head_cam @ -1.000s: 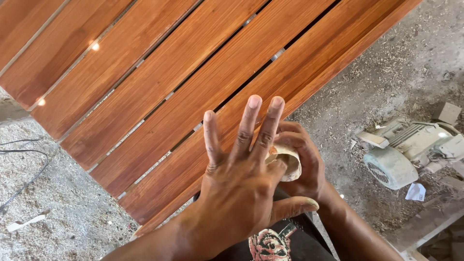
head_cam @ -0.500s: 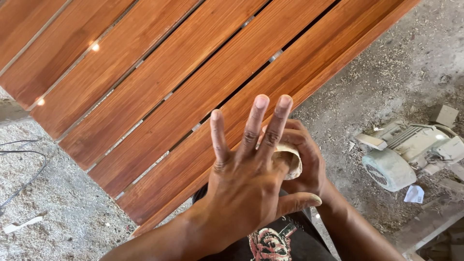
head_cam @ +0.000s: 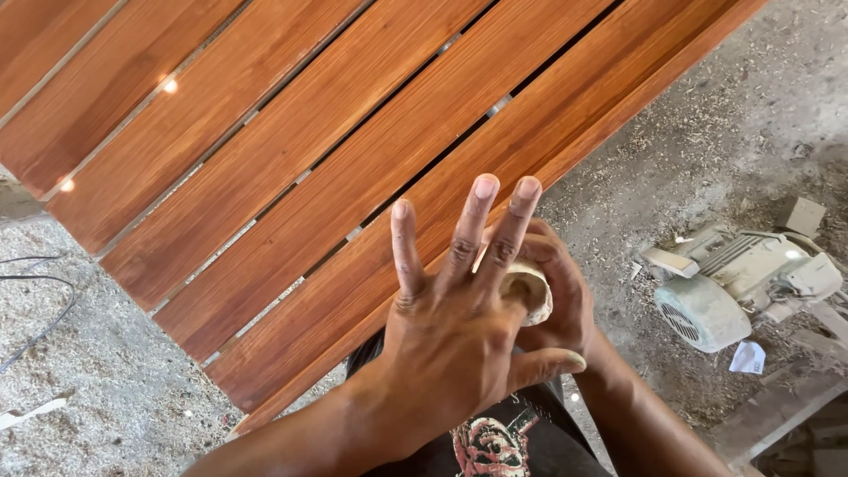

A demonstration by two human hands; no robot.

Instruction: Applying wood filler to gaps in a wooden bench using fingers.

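My left hand is spread flat with fingers apart, lying over my right hand. The right hand is curled around a small pale roll, like tape or a pad, held against the left palm. Both hands hover above the near edge of a panel of reddish-brown wooden slats with narrow gaps between the boards. Most of the roll is hidden by my fingers.
A dusty pale electric motor lies on the sawdust-covered ground to the right, with a small wooden block and a scrap of paper near it. A dark cable curls over the ground at left.
My left hand has slid slightly up and right over the right hand, fingers still spread. The roll stays in the right hand.
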